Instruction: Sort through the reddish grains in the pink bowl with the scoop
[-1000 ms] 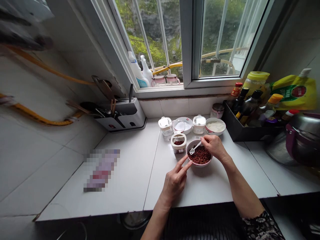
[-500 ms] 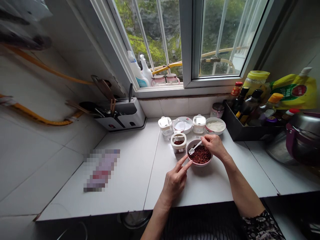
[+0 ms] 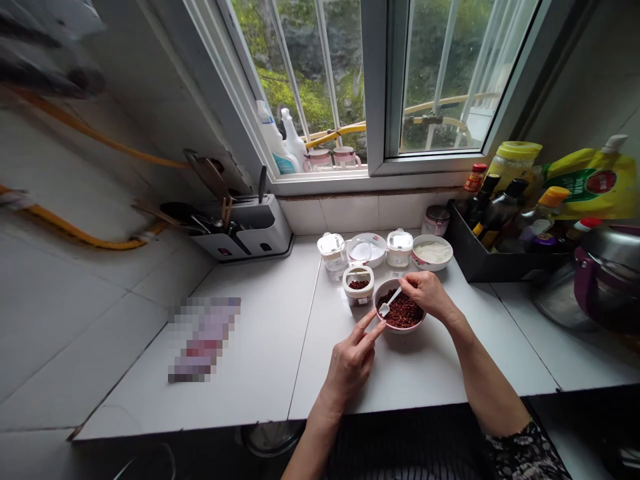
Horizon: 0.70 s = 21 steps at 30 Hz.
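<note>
A small white spoon (image 3: 385,309) is pinched between the thumb and fingers of my right hand (image 3: 425,293). Its bowl end lies at the left side of the dark red dried pieces, which look like Sichuan peppercorns (image 3: 406,312), in a pinkish-white bowl (image 3: 403,330). My left hand (image 3: 353,363) has two fingers stretched out and apart, their tips touching the bowl's near left rim; its other fingers are curled. Just left of the bowl stands a clear seasoning jar (image 3: 359,293) with a cream rim and similar red pieces inside.
Behind are two lidded clear jars (image 3: 331,250) (image 3: 399,250), a dish of white grains (image 3: 376,241) and a bowl of pale white contents (image 3: 433,253). A black box of bottles (image 3: 480,267) and a metal pot (image 3: 610,267) stand right. A utensil holder (image 3: 265,233) and a blurred packet (image 3: 205,340) are left.
My right hand has shifted slightly left and down, and the spoon now stands a bit steeper, its tip lower among the red pieces. My left hand stays at the bowl's rim.
</note>
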Available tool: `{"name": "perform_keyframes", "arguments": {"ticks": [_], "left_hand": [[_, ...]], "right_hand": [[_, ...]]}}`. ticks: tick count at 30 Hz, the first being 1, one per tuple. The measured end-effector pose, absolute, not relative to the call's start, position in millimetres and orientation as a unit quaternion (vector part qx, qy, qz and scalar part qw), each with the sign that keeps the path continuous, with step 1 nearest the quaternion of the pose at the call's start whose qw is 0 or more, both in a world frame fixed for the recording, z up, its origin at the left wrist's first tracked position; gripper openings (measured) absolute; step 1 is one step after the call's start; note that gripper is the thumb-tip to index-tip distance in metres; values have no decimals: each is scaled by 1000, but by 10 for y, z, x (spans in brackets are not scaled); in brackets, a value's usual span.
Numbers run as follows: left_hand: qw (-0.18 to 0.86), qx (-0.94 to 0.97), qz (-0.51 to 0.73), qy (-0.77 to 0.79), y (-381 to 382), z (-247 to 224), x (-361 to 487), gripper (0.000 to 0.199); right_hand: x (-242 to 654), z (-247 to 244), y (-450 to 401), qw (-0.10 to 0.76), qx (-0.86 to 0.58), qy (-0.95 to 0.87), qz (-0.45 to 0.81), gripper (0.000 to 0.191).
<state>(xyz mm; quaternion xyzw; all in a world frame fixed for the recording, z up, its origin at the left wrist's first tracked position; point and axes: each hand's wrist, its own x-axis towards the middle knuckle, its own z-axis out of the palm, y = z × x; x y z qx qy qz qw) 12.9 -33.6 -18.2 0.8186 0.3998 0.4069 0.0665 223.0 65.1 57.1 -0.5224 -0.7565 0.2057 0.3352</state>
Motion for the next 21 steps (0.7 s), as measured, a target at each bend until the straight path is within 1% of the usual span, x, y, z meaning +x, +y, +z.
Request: {"name": "perform_keyframes", "arguments": {"ticks": [5, 11, 16, 21], "left_hand": [[72, 818, 404, 403, -338, -189, 124, 60], [70, 818, 412, 396, -338, -182, 130, 62], [73, 816, 416, 394, -335, -193, 134, 60], [75, 816, 418, 392, -321, -199, 128, 63]], "right_hand": [[2258, 593, 649, 350, -531, -740, 218, 42], [2232, 559, 659, 331, -509, -771, 191, 43], [2243, 571, 649, 346, -520, -747, 230, 43], [2301, 612, 668, 365, -530, -719, 263, 42]]}}
